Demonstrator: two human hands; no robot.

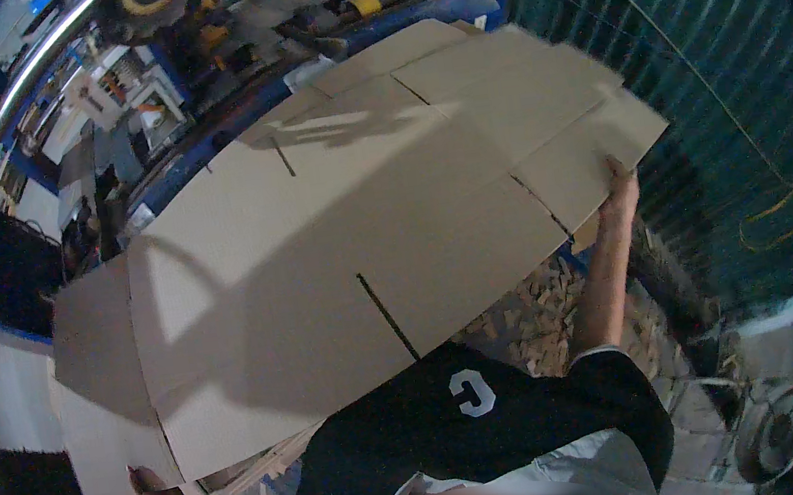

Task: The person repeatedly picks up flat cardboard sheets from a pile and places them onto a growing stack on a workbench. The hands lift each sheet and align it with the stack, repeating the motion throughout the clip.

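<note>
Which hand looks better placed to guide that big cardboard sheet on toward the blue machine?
Probably the right hand: its arm is stretched out and it grips the cardboard sheet at the far edge, nearer the blue machine. The left hand sits low at the near corner, mostly hidden.

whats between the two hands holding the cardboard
In the head view, the flat slotted cardboard sheet spans the whole stretch from the left hand to the right hand.

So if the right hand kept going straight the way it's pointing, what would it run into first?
The right hand already grips the edge of the big cardboard sheet; beyond that, likely the green corrugated wall, though depth is unclear.
</note>
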